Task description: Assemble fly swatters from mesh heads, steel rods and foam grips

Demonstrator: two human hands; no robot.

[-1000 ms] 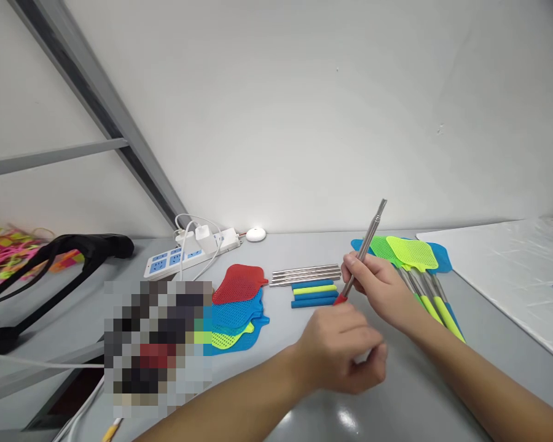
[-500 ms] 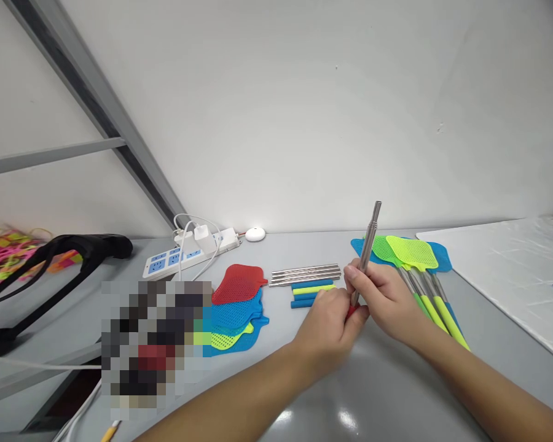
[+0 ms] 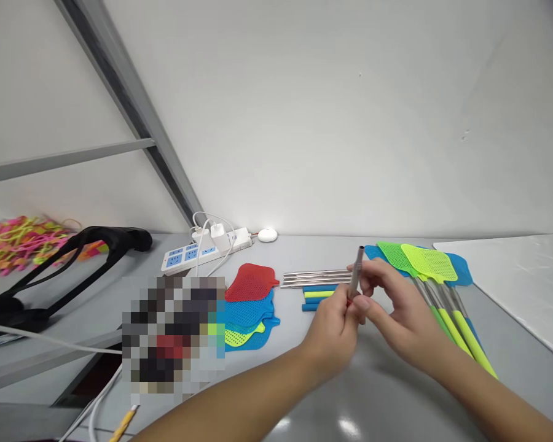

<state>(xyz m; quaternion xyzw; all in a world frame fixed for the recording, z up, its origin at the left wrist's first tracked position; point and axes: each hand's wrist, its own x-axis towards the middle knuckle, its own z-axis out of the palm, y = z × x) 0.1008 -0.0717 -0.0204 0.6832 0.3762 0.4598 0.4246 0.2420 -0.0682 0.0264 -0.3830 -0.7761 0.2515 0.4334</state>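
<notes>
My left hand (image 3: 334,328) is closed around the lower end of a telescopic metal rod (image 3: 356,273), where a bit of a red grip shows. The rod points up and away from me. My right hand (image 3: 396,307) is loosely open beside it, its thumb tip by the red grip and its fingers spread behind the rod. Beyond my left hand lie several metal rods (image 3: 313,278) side by side, with blue and yellow grips (image 3: 317,294) in front of them. Left of these is a pile of fly swatter heads, a red one (image 3: 251,282) over blue ones (image 3: 249,310) and a yellow-green one (image 3: 242,337).
Several fly swatters (image 3: 431,264) with rods and grips lie on the right, near a white plastic-wrapped sheet (image 3: 525,282). A power strip (image 3: 179,259) with chargers and a white rounded device (image 3: 267,235) stand by the wall. A black frame (image 3: 87,270) and colourful pieces (image 3: 23,242) are at left.
The rod has become shorter in view and tips more away from me. My right hand has loosened from the rod and its fingers have spread. The view has shifted slightly left.
</notes>
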